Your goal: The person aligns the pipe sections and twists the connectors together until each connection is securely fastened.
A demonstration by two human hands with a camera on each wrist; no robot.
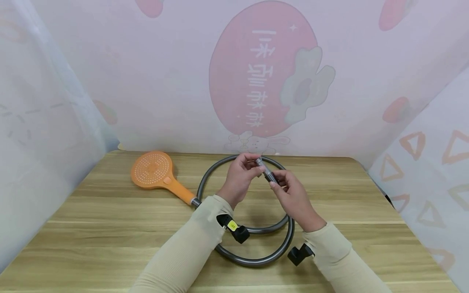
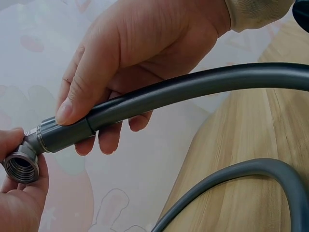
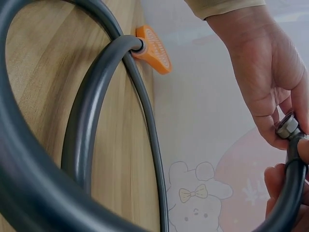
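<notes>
A dark grey shower hose (image 1: pixel 256 262) lies in a loop on the table, one end joined to an orange shower head (image 1: pixel 152 170). Its other end is raised between the two hands. At that end, the left wrist view shows a metal threaded nut (image 2: pixel 23 169) tilted sideways from the hose's dark collar (image 2: pixel 63 135). My left hand (image 1: pixel 239 179) pinches the nut between thumb and fingers. The right hand (image 1: pixel 294 201) grips the hose just behind, its thumb on the collar in the left wrist view. Inside the nut, screw threads show.
The wooden table (image 1: pixel 110 244) ends in front of a pale printed curtain (image 1: pixel 165 81). The shower head lies at the back left, its handle pointing toward the hose loop. A small black camera (image 1: pixel 239 234) is worn on the left wrist, another (image 1: pixel 299 254) on the right.
</notes>
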